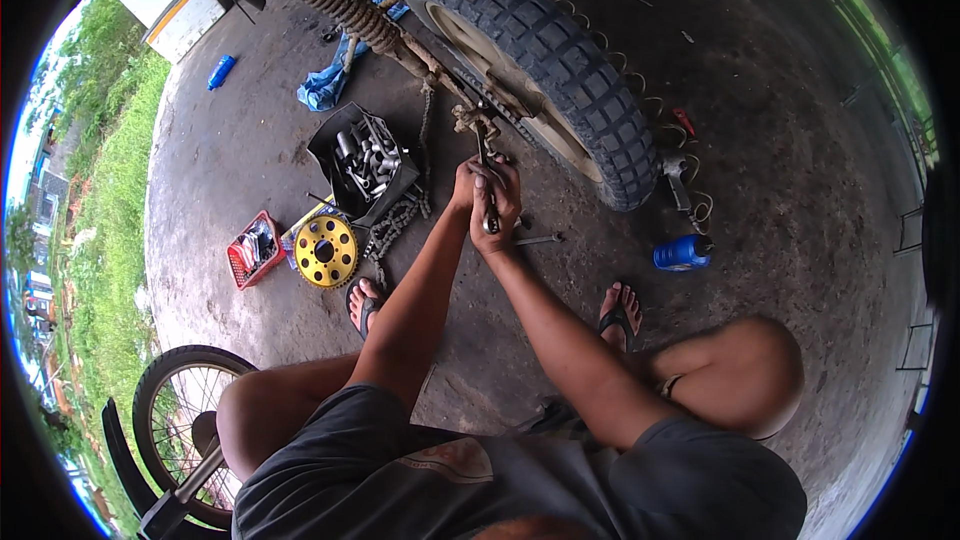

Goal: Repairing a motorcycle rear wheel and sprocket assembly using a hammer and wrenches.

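Note:
My left hand and my right hand are closed together around a steel wrench at the centre, fingers overlapping. The wrench's upper part reaches a rusty fitting on the motorbike's rear swingarm, beside the knobby tyre. Whether its head is seated on a bolt is too small to tell. A coil spring shock is above. A chain hangs and lies to the left of my hands. Another wrench lies on the concrete just right of them.
Left are a black container of sockets, a yellow sprocket, a red basket, a blue cloth and a blue bottle. Right are a blue container and an air tool with coiled hose. A spoked wheel is lower left.

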A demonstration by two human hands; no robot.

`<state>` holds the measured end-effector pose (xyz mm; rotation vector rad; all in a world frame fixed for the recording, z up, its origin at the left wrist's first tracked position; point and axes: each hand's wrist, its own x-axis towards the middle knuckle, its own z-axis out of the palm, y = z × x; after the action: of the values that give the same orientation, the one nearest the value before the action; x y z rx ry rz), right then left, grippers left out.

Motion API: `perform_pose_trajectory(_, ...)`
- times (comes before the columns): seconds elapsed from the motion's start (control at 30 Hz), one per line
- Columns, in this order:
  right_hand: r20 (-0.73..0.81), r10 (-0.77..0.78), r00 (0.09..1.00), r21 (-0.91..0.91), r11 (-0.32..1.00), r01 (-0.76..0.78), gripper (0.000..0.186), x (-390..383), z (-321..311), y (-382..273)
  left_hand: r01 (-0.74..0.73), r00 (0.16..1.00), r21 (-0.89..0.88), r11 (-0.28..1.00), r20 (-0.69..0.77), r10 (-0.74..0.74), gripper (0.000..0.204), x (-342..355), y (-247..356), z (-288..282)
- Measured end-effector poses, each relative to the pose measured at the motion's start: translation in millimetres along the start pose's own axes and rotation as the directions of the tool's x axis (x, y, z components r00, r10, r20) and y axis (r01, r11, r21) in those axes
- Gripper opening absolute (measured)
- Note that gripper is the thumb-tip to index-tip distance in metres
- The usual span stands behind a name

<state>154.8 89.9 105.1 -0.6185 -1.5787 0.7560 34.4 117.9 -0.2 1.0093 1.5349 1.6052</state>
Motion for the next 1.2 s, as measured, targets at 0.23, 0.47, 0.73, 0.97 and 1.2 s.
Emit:
perform_pose_trajectory(0.23, -0.022, 0.318, 0.948, 0.316, 0.902, -0.295, 0.028, -1, -6, 9, 0.126, 0.992, -0.38, 0.916, 0.028, -0.125, 0.02, -22, 46, 11)
perform_pose_trajectory(0.47, 0.175, 0.504, 0.845, 0.674, 0.564, -0.476, 0.028, 19, -25, 24, 0.179, 0.984, -0.45, 0.875, 0.092, -0.154, 0.018, -27, 54, 18)
perform_pose_trajectory(0.73, 0.159, 0.599, 0.785, 0.741, 0.452, -0.496, 0.025, 18, -18, 24, 0.227, 0.966, -0.585, 0.779, 0.035, -0.256, 0.02, -34, 62, 27)
perform_pose_trajectory(0.97, 0.245, 0.667, 0.704, 0.767, 0.311, -0.561, 0.012, 23, -23, 39, 0.166, 0.978, -0.505, 0.847, -0.024, -0.206, 0.016, -26, 57, 32)
perform_pose_trajectory(1.2, 0.329, 0.641, 0.693, 0.694, 0.333, -0.638, 0.013, 30, -41, 43, 0.218, 0.952, -0.634, 0.742, -0.029, -0.304, 0.017, -23, 54, 41)
